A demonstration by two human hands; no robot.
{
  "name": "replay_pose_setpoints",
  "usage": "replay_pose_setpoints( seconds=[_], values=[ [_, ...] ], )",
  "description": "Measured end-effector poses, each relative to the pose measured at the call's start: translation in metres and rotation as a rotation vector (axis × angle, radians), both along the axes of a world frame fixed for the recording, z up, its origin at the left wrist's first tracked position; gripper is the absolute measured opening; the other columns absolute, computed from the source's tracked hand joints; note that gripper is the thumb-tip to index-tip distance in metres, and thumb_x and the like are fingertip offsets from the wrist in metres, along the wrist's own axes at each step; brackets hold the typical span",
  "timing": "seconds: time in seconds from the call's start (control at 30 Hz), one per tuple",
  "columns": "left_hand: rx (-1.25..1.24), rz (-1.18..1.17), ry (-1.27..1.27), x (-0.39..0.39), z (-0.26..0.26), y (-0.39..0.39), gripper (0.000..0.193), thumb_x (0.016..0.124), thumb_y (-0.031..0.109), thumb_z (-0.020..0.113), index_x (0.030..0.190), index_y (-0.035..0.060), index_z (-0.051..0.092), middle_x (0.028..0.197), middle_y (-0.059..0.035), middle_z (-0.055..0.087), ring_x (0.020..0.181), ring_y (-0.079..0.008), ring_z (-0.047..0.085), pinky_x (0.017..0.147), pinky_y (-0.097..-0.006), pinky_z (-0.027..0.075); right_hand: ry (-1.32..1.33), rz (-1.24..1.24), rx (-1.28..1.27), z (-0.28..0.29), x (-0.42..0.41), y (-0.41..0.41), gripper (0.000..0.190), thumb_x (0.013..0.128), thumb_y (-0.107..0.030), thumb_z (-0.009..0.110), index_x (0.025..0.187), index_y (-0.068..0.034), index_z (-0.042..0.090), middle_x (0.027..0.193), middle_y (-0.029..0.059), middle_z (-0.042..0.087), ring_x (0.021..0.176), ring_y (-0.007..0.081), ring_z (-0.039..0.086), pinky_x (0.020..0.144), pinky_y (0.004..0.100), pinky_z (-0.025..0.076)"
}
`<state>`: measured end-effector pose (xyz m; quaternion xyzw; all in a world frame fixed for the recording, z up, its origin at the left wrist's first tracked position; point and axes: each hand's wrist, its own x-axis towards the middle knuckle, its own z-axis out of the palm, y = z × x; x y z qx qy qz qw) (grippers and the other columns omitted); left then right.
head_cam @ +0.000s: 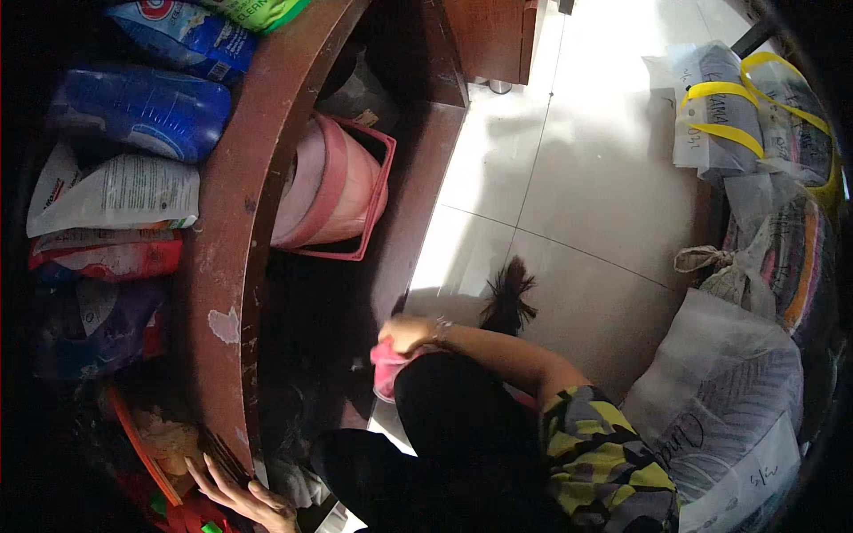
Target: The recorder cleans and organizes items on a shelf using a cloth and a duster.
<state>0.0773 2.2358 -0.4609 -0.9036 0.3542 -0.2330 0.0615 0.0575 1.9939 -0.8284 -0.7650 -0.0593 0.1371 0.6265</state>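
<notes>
My right hand [408,334] is closed on a pink cloth [386,363], above a clear container or bag that is mostly hidden by my knee. A dark brush end [510,300] lies on the floor tiles just past my right forearm. My left hand [243,498] has its fingers apart at the lower left, against the edge of a wooden shelf [223,286]; whether it touches the shelf or the things on it is not plain. Inside the cabinet below the shelf lies a tilted pink bucket [333,186] with a square-cornered handle.
On the shelf stand a blue bottle [143,110], a white pouch [126,193], a red packet [113,256] and an orange-edged item [143,446]. Wrapped textile bundles [733,393] with handwriting line the right side, some with yellow straps [723,113]. A wooden cabinet [490,40] stands ahead.
</notes>
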Motion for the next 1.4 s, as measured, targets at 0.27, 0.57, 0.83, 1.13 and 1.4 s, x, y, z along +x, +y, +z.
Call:
replay_pose_setpoints(
  seconds=[0.27,0.57,0.83,1.13,1.4],
  values=[
    [-0.001,0.056,-0.009,-0.003,0.0,0.005,0.067,0.103,0.05,0.026,0.149,0.0025,0.037,0.155,-0.025,0.026,0.142,-0.0433,0.031,0.113,-0.0582,0.027,-0.155,-0.657,-0.519,-0.021,-0.005,-0.077,0.048,0.075,-0.014,0.065,0.123,-0.012,0.062,0.12,0.011,0.061,0.114,0.0327,0.055,0.102,0.0438,0.039],
    [-0.046,0.166,0.124,-0.01,0.002,0.011,0.074,0.097,0.058,0.037,0.151,0.0063,0.034,0.156,-0.0267,0.023,0.145,-0.0467,0.021,0.114,-0.0673,0.006,-0.226,-0.786,-0.714,0.026,-0.094,-0.046,0.064,0.076,-0.053,0.07,0.126,-0.014,0.061,0.135,0.0221,0.053,0.124,0.0419,0.05,0.1,0.0519,0.043],
    [-0.147,0.172,0.108,-0.008,-0.009,0.01,0.071,0.097,0.054,0.042,0.151,0.0081,0.035,0.158,-0.0228,0.023,0.147,-0.042,0.02,0.115,-0.0651,0.005,0.722,-1.065,-0.494,-0.012,-0.163,-0.014,0.095,0.077,-0.009,0.072,0.155,-0.013,0.017,0.132,0.0369,0.044,0.115,0.0519,0.052,0.093,0.0503,0.047],
    [-0.26,-0.025,-0.041,-0.011,-0.007,0.011,0.059,0.095,0.033,0.056,0.146,0.0058,0.042,0.155,-0.02,0.033,0.145,-0.0393,0.027,0.117,-0.062,0.009,-0.424,-1.564,-0.409,0.151,-0.103,-0.172,0.097,0.071,0.015,0.053,0.155,-0.006,0.008,0.15,0.0283,0.036,0.124,0.044,0.051,0.104,0.0407,0.042],
    [-0.603,-0.508,0.812,-0.041,-0.045,-0.168,0.072,0.076,0.01,0.076,0.138,-0.0019,0.043,0.132,-0.028,0.053,0.123,-0.0427,0.052,0.103,-0.0472,0.042,-0.67,-1.428,0.278,0.275,-0.093,-0.146,0.101,0.069,0.02,0.057,0.155,-0.004,0.009,0.137,0.017,0.044,0.123,0.0253,0.05,0.102,0.0318,0.043]
  ],
)
